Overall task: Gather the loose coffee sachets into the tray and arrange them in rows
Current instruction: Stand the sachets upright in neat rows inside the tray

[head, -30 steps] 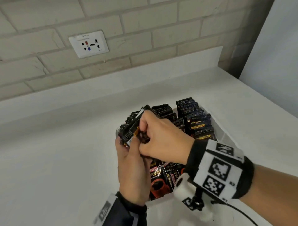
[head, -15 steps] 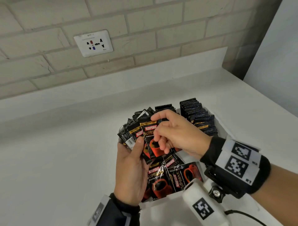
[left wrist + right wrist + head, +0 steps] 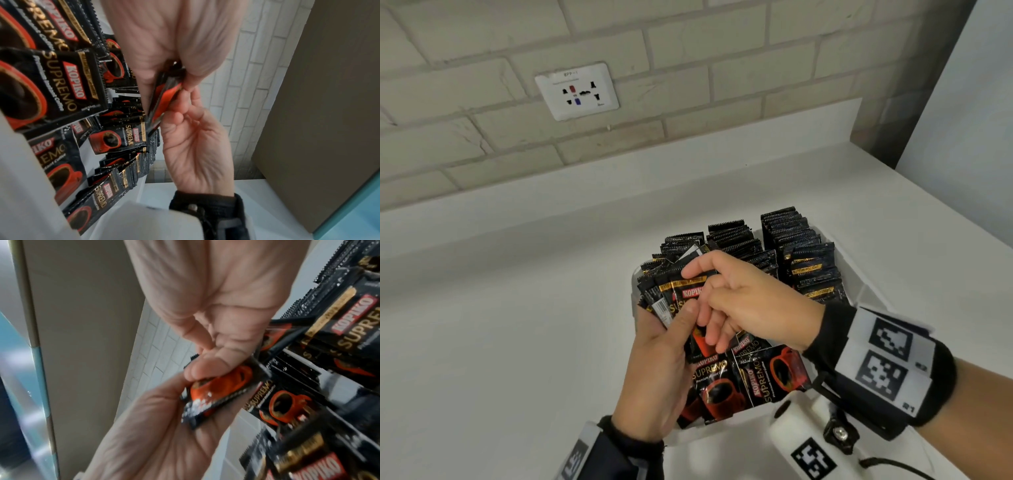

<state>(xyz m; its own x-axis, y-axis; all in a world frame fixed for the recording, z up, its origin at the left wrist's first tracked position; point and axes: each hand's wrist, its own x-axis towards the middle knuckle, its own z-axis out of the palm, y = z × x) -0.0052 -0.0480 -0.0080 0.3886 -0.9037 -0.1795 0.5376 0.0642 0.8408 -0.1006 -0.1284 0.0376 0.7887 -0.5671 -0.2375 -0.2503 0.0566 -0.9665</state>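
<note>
Two hands on one bundle of sachets

Two hands meet over the near left corner of the white tray (image 3: 858, 274) on the white counter (image 3: 517, 325). Furthest left, the left hand (image 3: 654, 370) grips a fanned bundle of sachets (image 3: 671, 294), thumb pressed on the front packet. Just right, the right hand (image 3: 750, 301) pinches the front sachet (image 3: 693, 294) of that bundle, forefinger on its top edge, other fingers curled over its face. Below the hands, loose sachets (image 3: 756, 373) lie flat in the tray's near end. Further right and behind, upright rows of sachets (image 3: 801, 246) fill the tray's far half. On the brick wall, a socket (image 3: 577, 90) sits upper left.
</note>
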